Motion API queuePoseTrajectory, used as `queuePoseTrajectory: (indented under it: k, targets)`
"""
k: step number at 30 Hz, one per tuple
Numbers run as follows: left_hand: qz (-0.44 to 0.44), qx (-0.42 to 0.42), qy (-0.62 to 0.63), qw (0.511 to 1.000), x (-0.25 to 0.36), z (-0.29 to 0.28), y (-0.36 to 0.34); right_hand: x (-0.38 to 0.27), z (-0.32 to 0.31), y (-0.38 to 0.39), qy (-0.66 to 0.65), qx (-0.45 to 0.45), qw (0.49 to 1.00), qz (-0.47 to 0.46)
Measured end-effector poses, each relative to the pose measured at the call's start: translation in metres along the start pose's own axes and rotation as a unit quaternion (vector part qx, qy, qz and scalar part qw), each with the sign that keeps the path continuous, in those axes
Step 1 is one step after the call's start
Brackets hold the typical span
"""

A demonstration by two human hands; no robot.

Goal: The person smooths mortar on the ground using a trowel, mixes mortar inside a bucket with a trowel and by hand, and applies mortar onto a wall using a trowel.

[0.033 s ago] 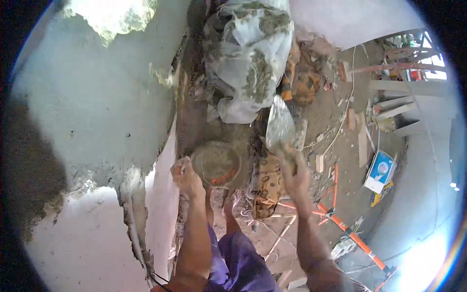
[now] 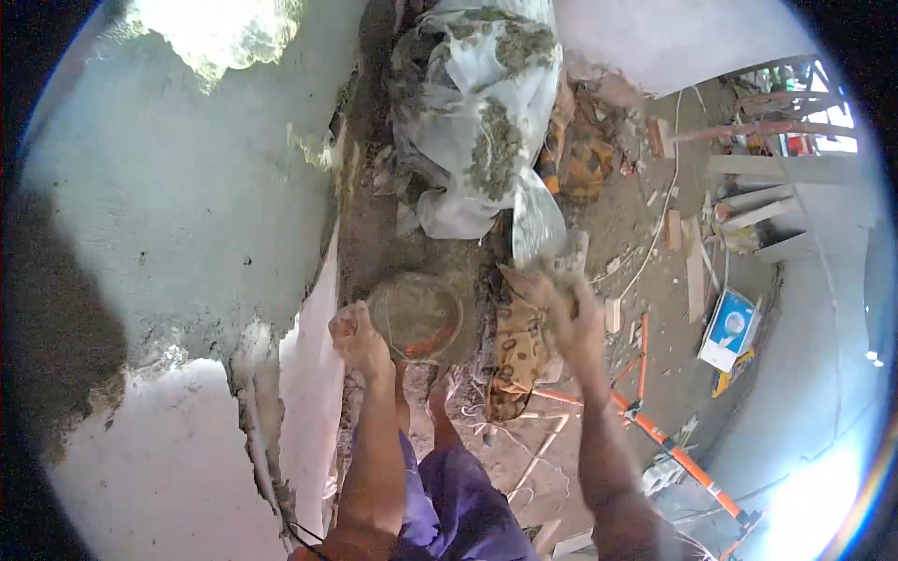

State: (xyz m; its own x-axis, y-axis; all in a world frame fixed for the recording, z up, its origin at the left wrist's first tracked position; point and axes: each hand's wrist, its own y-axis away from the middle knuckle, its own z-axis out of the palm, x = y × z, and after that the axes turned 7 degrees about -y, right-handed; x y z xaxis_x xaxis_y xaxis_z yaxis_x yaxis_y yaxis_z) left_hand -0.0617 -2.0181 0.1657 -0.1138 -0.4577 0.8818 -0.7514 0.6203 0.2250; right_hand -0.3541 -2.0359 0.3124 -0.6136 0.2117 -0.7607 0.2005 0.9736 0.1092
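Note:
My right hand [image 2: 575,323] is closed around the handle of a pointed trowel [image 2: 537,222], its pale metal blade aimed away from me and smeared by motion near the handle. My left hand [image 2: 355,337] is curled into a fist at the left rim of a round bucket [image 2: 418,316]; whatever it grips is hidden by the fingers. Grey mortar and an orange patch show inside the bucket. Just beyond the blade lies a white plastic sheet [image 2: 468,79] smeared with mortar. Under my right hand is a crumpled tan patterned cloth or bag [image 2: 517,351].
A partly plastered wall [image 2: 187,215] with broken edges rises on my left. Orange metal poles [image 2: 678,453] lie at lower right. Wood pieces [image 2: 692,271], a blue-and-white box [image 2: 732,327] and a cable are on the floor to the right.
The trowel has shifted slightly toward me, with my right hand moving a little to the right. My left hand stays nearly still beside the bucket.

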Motion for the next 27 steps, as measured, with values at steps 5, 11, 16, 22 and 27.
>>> queuePoseTrajectory:
  k: [5, 11, 16, 22, 27]
  targets:
    - [-0.025, -0.029, 0.032, 0.999, -0.013, 0.002, -0.001, -0.02, -0.046, -0.115, 0.08, -0.149, 0.985, -0.018]
    - [-0.017, -0.063, 0.019, 0.998, 0.0, 0.009, 0.015, -0.001, -0.045, -0.15, 0.136, -0.103, 0.982, -0.085]
    - [-0.07, -0.022, -0.08, 0.994, -0.021, 0.006, 0.023, -0.007, -0.042, -0.154, 0.206, -0.019, 0.974, -0.092]
    - [0.055, -0.085, -0.07, 0.992, 0.015, -0.016, 0.035, -0.083, -0.058, -0.143, 0.02, -0.121, 0.992, -0.015]
    - [-0.015, -0.155, -0.064, 0.986, 0.038, -0.023, 0.054, -0.086, -0.028, -0.176, -0.157, -0.117, 0.977, 0.078]
